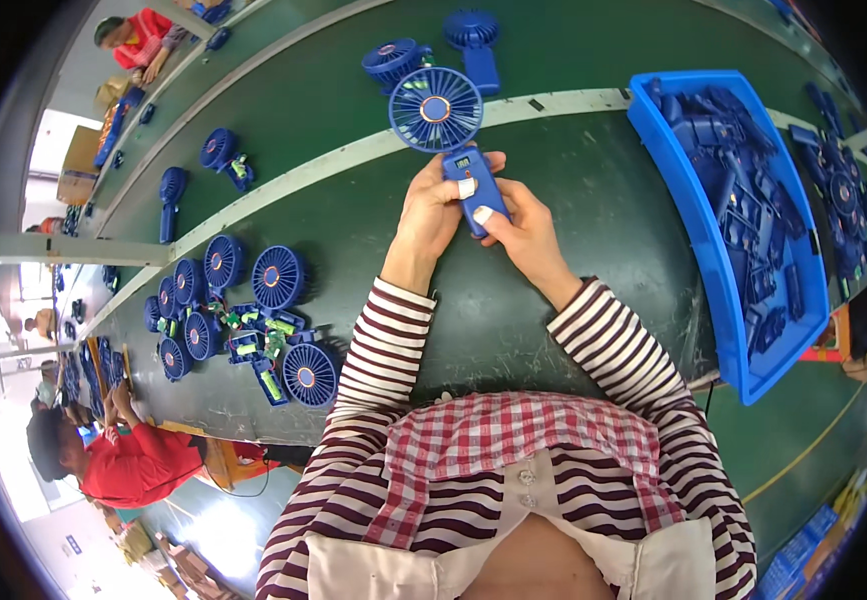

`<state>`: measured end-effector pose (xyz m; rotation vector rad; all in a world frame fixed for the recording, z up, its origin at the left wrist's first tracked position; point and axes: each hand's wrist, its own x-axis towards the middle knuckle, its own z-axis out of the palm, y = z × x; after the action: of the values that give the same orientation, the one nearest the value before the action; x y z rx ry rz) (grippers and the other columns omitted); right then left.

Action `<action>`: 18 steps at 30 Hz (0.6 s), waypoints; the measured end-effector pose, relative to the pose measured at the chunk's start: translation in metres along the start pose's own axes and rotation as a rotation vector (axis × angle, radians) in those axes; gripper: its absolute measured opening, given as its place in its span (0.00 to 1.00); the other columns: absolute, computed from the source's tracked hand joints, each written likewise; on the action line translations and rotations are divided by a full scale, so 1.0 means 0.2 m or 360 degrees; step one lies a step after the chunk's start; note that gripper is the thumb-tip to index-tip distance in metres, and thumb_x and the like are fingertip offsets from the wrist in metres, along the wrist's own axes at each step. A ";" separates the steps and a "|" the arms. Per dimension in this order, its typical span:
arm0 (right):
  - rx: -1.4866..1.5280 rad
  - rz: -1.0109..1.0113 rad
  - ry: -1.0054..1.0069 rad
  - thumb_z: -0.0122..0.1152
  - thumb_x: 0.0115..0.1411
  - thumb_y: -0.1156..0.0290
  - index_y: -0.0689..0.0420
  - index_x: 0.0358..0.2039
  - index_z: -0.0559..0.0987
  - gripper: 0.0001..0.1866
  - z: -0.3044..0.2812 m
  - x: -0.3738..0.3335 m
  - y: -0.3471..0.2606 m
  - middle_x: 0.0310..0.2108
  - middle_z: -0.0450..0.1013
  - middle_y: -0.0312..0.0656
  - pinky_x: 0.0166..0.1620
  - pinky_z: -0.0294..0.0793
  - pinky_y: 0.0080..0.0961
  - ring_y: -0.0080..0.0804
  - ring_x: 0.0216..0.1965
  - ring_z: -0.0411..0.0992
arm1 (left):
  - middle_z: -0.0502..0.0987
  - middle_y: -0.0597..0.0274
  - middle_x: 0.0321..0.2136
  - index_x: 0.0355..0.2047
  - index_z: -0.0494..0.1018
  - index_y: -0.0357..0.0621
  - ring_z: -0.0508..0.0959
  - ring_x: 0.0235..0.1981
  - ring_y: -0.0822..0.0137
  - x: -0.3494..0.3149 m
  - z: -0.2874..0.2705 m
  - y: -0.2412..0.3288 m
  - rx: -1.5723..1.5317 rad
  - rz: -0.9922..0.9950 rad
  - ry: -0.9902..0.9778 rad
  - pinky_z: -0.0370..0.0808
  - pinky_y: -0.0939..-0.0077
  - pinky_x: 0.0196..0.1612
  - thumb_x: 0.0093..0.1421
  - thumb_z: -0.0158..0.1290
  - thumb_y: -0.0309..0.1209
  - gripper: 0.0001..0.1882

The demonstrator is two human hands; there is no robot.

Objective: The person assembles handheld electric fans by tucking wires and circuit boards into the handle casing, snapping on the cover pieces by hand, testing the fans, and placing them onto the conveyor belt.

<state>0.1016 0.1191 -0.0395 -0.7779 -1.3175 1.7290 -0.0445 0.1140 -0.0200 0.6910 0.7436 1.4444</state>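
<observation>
Both my hands hold a blue handheld fan (435, 110) upright over the green bench. Its round slatted head points away from me, and a small display shows on the handle. My left hand (429, 212) wraps the handle from the left, its wrapped thumb lying across the front. From the right, my right hand (525, 228) grips the lower end of the handle, thumb on its face. Just beyond the held fan are another blue fan with its inner parts showing (393, 62) and a blue fan (473, 48).
Left on the bench (573, 330) lies a cluster of opened fans (278, 278) with green circuit boards and cells. A blue bin (653, 150) of handle shells stands right. More fan parts (843, 190) lie beyond it. A person in red (143, 460) sits at left.
</observation>
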 end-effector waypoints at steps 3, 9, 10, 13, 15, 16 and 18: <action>0.0009 -0.0029 0.0044 0.56 0.54 0.73 0.65 0.45 0.68 0.19 0.01 0.00 0.03 0.28 0.73 0.39 0.25 0.71 0.15 0.19 0.24 0.71 | 0.70 0.41 0.45 0.50 0.60 0.30 0.71 0.48 0.51 -0.02 0.02 -0.04 0.0050 0.0030 0.0037 0.72 0.61 0.49 0.50 0.52 0.23 0.26; -0.0096 -0.0005 0.0151 0.56 0.53 0.73 0.66 0.44 0.69 0.18 0.03 -0.02 0.00 0.27 0.72 0.39 0.25 0.70 0.15 0.19 0.23 0.70 | 0.74 0.44 0.39 0.48 0.63 0.28 0.76 0.39 0.56 -0.04 0.05 -0.03 0.0325 0.0037 0.0236 0.76 0.65 0.44 0.53 0.50 0.23 0.21; -0.0157 0.0026 0.0108 0.55 0.54 0.73 0.65 0.46 0.68 0.18 0.02 -0.02 -0.01 0.29 0.72 0.39 0.26 0.71 0.15 0.19 0.26 0.70 | 0.74 0.45 0.37 0.48 0.63 0.28 0.77 0.37 0.57 -0.04 0.06 -0.02 0.0407 0.0058 0.0292 0.76 0.67 0.42 0.53 0.50 0.23 0.21; -0.0268 0.0014 0.0056 0.54 0.55 0.73 0.65 0.48 0.67 0.20 0.01 -0.02 0.00 0.32 0.72 0.38 0.28 0.72 0.15 0.19 0.29 0.70 | 0.76 0.51 0.34 0.42 0.67 0.28 0.77 0.33 0.66 -0.05 0.07 -0.04 0.0371 0.0134 0.0370 0.75 0.77 0.37 0.50 0.50 0.20 0.17; -0.0318 -0.0032 0.0050 0.54 0.55 0.73 0.65 0.48 0.67 0.20 0.01 -0.02 0.01 0.32 0.71 0.38 0.28 0.72 0.15 0.19 0.29 0.69 | 0.76 0.51 0.33 0.41 0.68 0.28 0.77 0.32 0.66 -0.05 0.06 -0.04 0.0377 0.0158 0.0363 0.74 0.77 0.37 0.50 0.51 0.20 0.16; -0.0351 -0.0015 0.0049 0.55 0.55 0.73 0.65 0.48 0.67 0.20 0.02 -0.02 0.00 0.32 0.71 0.38 0.28 0.72 0.15 0.18 0.29 0.69 | 0.76 0.52 0.33 0.41 0.68 0.28 0.77 0.32 0.66 -0.05 0.05 -0.05 0.0388 0.0197 0.0350 0.74 0.77 0.37 0.50 0.51 0.21 0.16; -0.0386 0.0005 0.0047 0.55 0.55 0.73 0.65 0.48 0.67 0.21 0.02 -0.02 0.01 0.32 0.71 0.37 0.28 0.71 0.15 0.18 0.29 0.69 | 0.76 0.52 0.32 0.40 0.68 0.28 0.76 0.32 0.67 -0.05 0.06 -0.06 0.0390 0.0208 0.0363 0.74 0.77 0.37 0.50 0.51 0.21 0.16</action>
<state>0.1000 0.1140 -0.0400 -0.9381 -1.5246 1.5715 -0.0284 0.1041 -0.0224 0.7809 1.0827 1.5839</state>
